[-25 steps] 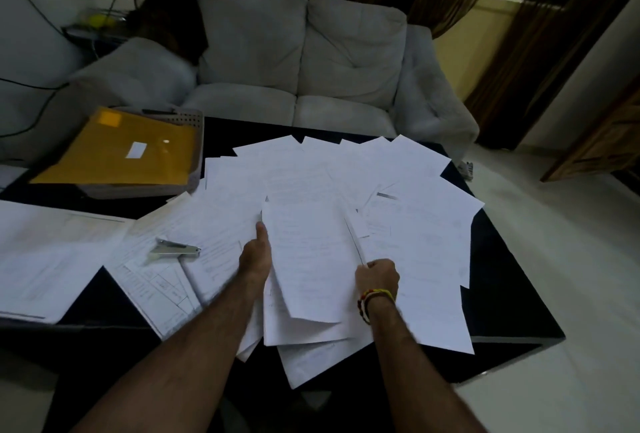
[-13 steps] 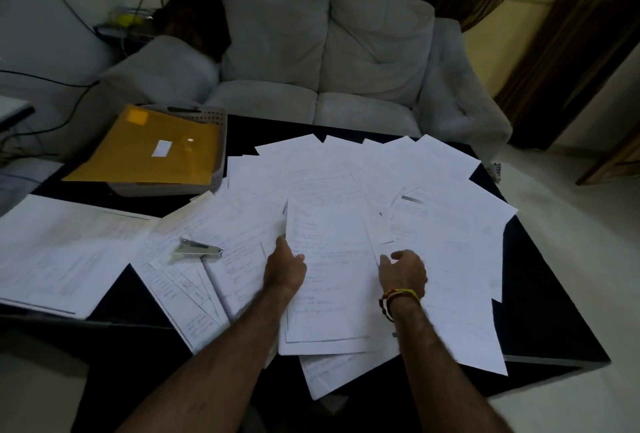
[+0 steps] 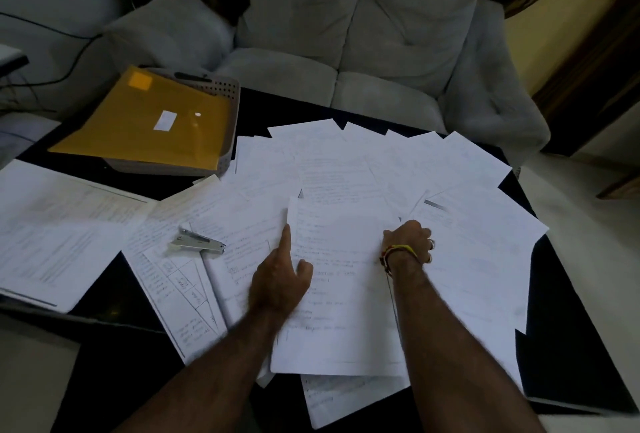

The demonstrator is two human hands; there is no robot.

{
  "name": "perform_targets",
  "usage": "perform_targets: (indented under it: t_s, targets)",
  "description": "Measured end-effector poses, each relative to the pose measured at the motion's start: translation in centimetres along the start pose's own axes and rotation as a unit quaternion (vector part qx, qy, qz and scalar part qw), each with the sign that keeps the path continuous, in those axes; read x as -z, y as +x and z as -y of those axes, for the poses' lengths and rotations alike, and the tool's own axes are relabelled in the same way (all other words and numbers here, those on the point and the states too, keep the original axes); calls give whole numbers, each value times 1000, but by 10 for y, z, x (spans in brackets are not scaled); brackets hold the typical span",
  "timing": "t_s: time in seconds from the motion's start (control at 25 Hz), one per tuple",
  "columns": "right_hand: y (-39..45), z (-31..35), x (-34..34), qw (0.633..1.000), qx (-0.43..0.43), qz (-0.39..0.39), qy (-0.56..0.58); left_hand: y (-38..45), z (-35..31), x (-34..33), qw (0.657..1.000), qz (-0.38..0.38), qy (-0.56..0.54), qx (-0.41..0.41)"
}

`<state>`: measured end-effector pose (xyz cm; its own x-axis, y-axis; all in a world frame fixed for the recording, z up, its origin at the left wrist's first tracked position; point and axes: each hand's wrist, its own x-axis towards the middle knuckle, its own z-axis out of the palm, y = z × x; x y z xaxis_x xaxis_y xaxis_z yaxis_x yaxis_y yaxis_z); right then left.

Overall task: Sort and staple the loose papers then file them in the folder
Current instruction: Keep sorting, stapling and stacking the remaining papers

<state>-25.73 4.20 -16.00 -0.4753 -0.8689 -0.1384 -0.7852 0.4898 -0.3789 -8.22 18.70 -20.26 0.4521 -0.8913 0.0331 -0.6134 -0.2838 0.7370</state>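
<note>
Loose white papers [image 3: 460,186] lie fanned over the black table [image 3: 575,356]. One written sheet [image 3: 343,304] lies on top in front of me. My left hand [image 3: 280,282] rests at its left edge, index finger straight along the edge and thumb on the page. My right hand [image 3: 410,242], with a thread band at the wrist, curls its fingers over the sheet's right edge. A small metal stapler [image 3: 197,242] lies on the papers left of my left hand. The yellow folder [image 3: 149,121] sits in a grey tray [image 3: 230,95] at the back left.
A separate pile of printed pages [image 3: 52,231] lies at the table's left end. A grey sofa [image 3: 346,34] stands right behind the table. Cables hang along the wall at the far left. Pale floor runs along the table's right side.
The sheet I held raised now lies flat on the pile. My left hand stretched its index finger up the left edge, and my right hand moved forward along the right edge.
</note>
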Motion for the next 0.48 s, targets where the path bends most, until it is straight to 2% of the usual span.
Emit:
perform_targets:
  t_s: [0.2,0.36,0.48]
  targets:
    - [15,-3,3,999,-36,13,4,1,-2,-3,1000,-12,18,4]
    - [19,-10,4,989,-42,16,144,1,-2,-2,1000,-16,19,0]
    - [9,-13,11,986,3,-27,166,-1,-2,-2,1000,-19,16,-9]
